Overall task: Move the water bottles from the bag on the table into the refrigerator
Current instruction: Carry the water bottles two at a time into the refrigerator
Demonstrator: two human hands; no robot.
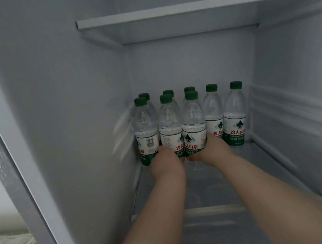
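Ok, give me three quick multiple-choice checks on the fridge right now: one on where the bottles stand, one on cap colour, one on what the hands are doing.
1. Where do the water bottles stand?
A. On the top shelf
B. At the back of the lower shelf
C. In the door rack

2. What colour are the caps?
A. Green
B. Blue
C. White

3. What are the left hand and right hand doing?
A. Hanging free
B. Both on one bottle
C. Each on a front-row bottle

Answers: 1 B, the bottles cluster against the rear wall under the upper shelf. 2 A, every cap in view is green. 3 C, each hand wraps the base of its own bottle.
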